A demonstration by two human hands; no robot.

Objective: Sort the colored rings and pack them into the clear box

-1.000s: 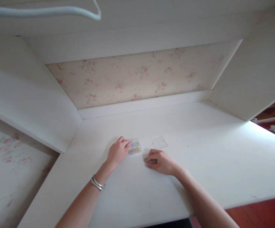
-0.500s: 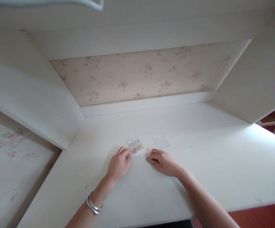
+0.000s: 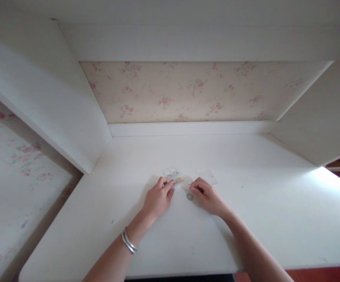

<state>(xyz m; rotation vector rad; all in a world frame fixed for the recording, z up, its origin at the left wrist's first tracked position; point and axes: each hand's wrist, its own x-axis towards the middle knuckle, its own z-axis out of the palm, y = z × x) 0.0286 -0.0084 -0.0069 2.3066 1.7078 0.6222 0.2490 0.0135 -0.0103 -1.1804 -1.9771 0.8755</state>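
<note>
While the left hand (image 3: 158, 199) spreads over a clear box (image 3: 177, 174), the right hand (image 3: 207, 196) curls by a round disc (image 3: 189, 196), grip unclear.

Looks from head height, forward and steeply down, over the white desktop (image 3: 246, 219). Faces the floral panel (image 3: 170, 92) almost squarely — across the upper middle of the frame. Sits near enough to catch the left hand (image 3: 157, 198) and the right hand (image 3: 208, 198) just below centre, yet takes in a wide sweep — from the left upright (image 3: 61, 90) to the right upright (image 3: 319, 113), down to the desktop's front edge at the bottom.
</note>
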